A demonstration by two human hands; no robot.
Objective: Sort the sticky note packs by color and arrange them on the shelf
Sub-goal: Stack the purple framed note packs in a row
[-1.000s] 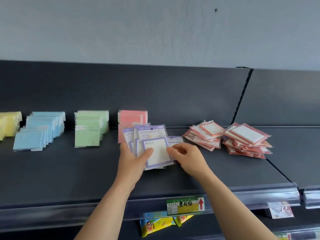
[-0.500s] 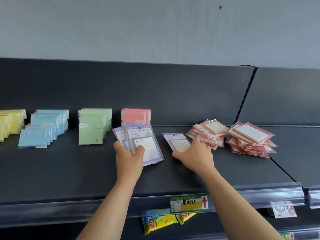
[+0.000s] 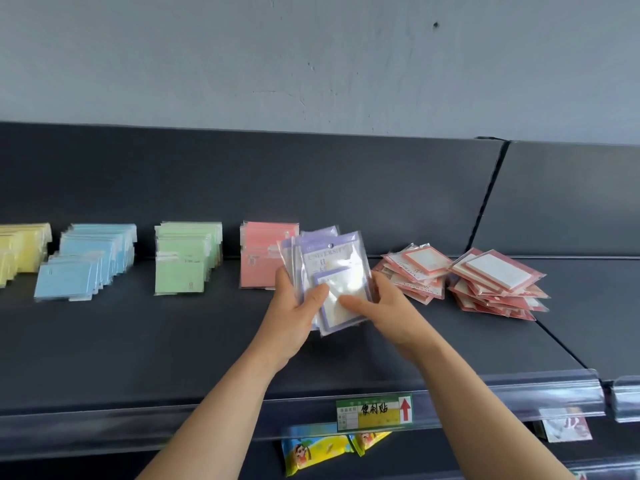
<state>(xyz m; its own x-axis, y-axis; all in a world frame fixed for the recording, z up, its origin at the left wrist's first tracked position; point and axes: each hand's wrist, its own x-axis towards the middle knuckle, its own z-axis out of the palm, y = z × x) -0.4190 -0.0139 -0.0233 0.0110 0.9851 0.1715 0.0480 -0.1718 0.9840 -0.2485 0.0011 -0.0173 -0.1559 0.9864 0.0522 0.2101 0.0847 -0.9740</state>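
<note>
The left hand (image 3: pixel 294 317) grips the left edge of the fanned purple packs (image 3: pixel 329 265), and the right hand (image 3: pixel 384 306) pinches their right edge. They seem lifted off the shelf (image 3: pixel 138 341), though glare blurs them. The pink stack (image 3: pixel 263 268) stands just behind, the red-framed piles (image 3: pixel 415 271) near on the right. Dark shelf surface shows up to the front rail (image 3: pixel 485 393).

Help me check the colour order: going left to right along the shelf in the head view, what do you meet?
yellow packs → blue packs → green packs → pink packs → purple packs, gripped by the left hand and right hand → left red-bordered pile → right red-bordered pile
</note>
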